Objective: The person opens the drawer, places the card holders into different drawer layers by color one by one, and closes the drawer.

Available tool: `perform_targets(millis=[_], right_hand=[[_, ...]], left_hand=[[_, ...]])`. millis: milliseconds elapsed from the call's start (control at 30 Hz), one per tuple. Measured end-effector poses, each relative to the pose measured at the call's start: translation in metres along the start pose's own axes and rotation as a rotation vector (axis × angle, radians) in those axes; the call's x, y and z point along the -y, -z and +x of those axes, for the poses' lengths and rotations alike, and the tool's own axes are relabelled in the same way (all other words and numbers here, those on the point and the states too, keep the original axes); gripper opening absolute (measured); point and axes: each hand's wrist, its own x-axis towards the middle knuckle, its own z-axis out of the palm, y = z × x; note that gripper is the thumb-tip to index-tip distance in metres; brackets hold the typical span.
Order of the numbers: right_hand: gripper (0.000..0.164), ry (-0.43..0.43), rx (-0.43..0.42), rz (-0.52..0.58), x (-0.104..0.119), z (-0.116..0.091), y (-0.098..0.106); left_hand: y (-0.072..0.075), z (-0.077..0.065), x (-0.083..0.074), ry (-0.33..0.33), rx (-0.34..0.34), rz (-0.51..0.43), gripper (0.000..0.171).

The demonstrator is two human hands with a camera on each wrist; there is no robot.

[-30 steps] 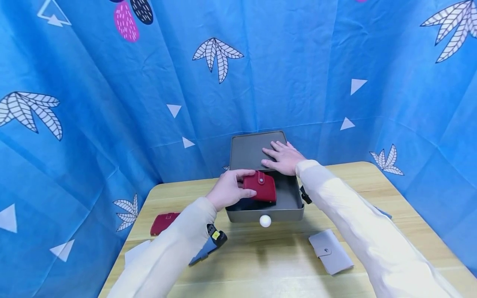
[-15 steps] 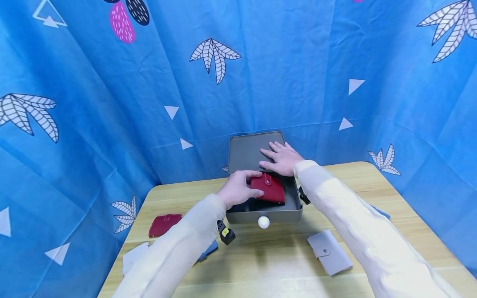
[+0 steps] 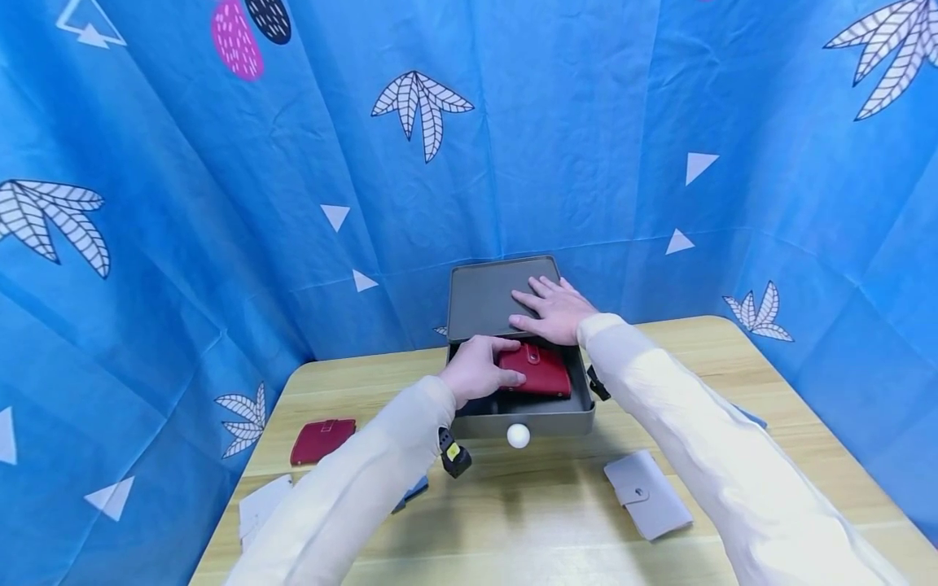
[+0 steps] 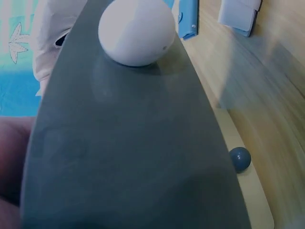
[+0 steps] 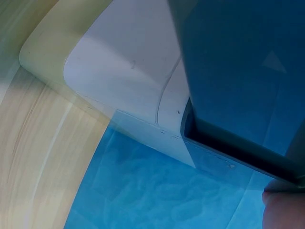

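A small cabinet stands at the table's back, its grey drawer (image 3: 542,423) pulled out towards me. In that drawer is a red wallet (image 3: 541,376) with a snap strap, tilted slightly. My left hand (image 3: 472,373) pinches the wallet's left edge between thumb and fingers. My right hand (image 3: 554,313) lies with fingers spread on the cabinet's grey top (image 3: 479,297). A white round knob (image 4: 137,31) sticks out of the drawer front (image 4: 128,143) in the left wrist view. The right wrist view has the cabinet's white side (image 5: 124,52) and part of a finger.
Left on the table lie a dark red wallet (image 3: 322,440), a white one (image 3: 260,506) and a blue one (image 3: 414,490), partly hidden by my sleeve. A pale grey wallet (image 3: 648,495) lies front right. A blue item (image 3: 749,416) shows behind my right sleeve. A lower drawer has a dark knob (image 4: 239,159).
My left hand has moved right with the red wallet, deeper into the drawer. The right hand has stayed on the cabinet top.
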Motion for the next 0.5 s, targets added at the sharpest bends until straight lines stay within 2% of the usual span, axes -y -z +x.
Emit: perform_targets(millis=[300,500], right_hand=[[0.075,0.009,-0.009,-0.008,0.000,0.000,0.000],[0.072,0.015,-0.011,-0.013,0.000,-0.001,0.002]], left_hand=[[-0.009,0.004,0.002,-0.012,-0.040,0.010,0.057],[-0.014,0.010,-0.001,-0.030,-0.068,0.056,0.055]])
